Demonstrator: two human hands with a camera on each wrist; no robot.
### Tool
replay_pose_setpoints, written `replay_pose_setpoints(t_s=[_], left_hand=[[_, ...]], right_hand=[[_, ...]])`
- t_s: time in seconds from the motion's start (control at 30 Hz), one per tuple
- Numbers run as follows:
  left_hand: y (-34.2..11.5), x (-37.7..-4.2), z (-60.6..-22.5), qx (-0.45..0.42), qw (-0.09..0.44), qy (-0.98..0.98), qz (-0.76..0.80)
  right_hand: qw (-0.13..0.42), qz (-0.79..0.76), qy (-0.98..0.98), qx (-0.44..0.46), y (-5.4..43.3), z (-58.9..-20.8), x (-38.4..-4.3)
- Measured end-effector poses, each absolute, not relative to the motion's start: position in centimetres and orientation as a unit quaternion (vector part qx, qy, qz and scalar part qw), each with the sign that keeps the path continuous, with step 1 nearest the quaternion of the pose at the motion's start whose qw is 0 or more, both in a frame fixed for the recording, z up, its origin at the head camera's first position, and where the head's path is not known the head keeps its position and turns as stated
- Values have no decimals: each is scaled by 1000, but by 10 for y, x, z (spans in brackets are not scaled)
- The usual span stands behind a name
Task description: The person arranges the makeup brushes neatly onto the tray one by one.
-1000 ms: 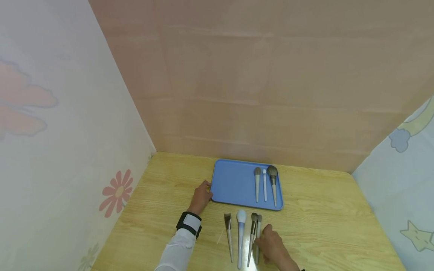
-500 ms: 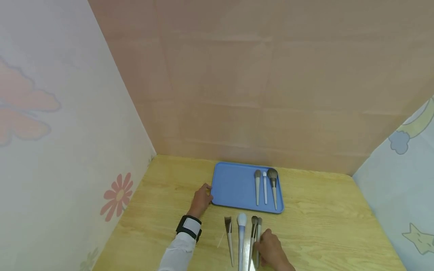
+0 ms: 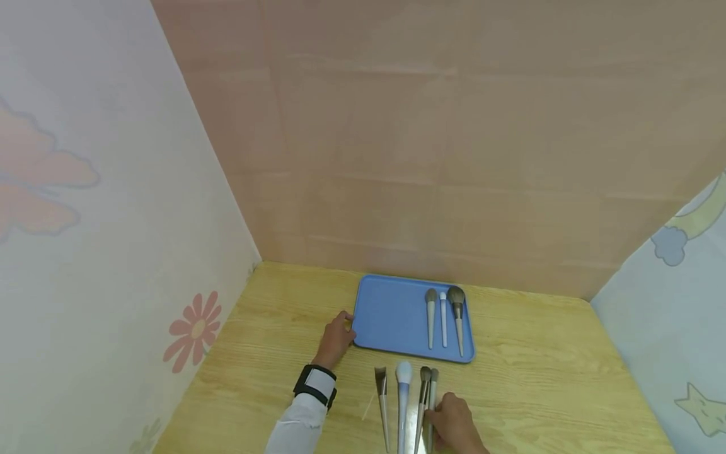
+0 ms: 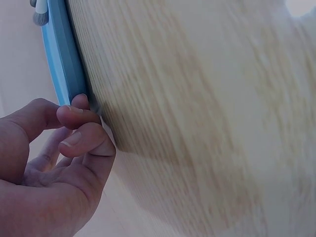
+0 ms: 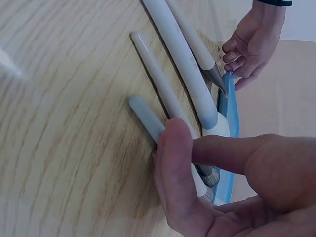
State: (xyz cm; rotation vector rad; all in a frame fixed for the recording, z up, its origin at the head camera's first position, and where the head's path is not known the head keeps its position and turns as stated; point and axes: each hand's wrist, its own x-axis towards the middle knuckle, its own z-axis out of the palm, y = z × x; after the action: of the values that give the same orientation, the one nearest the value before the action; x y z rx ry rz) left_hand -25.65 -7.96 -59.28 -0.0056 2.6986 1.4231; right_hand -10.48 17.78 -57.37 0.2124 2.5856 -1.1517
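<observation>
Blue tray: I see the blue tray (image 3: 391, 315) flat on the wood-grain table (image 3: 544, 372), lower centre of my head view.
Tray contents: three makeup brushes lie in its right part, bristles toward the top of the frame: the grey-bristled brush (image 3: 431, 321), the thin white brush (image 3: 443, 325) and, outermost, the large fluffy brush (image 3: 458, 323).
Left hand: the left hand (image 3: 336, 340), fingers curled, pinches the tray's left edge between thumb and fingers.
Right hand: at bottom centre-right, the right hand (image 3: 454, 419) is nearly closed, thumb and fingers pinching the slim grey brush (image 3: 433, 384).
Outside the tray: the slim grey brush lies below it on my feed, just beside the dark-tipped brush (image 3: 423, 391); further left come the white-headed brush (image 3: 403, 397) and the flat dark brush (image 3: 382, 400), apart from each other.
</observation>
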Motion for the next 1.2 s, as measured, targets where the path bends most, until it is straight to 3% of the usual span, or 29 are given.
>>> replay_pose_setpoints(t_s=[0.4, 1.2], left_hand=[[-80, -254, -594, -1, 49, 889, 456], [-81, -256, -594, -4, 44, 885, 464]], right_hand=[[121, -393, 908, 78, 177, -578, -101], [124, -383, 914, 49, 179, -578, -105]])
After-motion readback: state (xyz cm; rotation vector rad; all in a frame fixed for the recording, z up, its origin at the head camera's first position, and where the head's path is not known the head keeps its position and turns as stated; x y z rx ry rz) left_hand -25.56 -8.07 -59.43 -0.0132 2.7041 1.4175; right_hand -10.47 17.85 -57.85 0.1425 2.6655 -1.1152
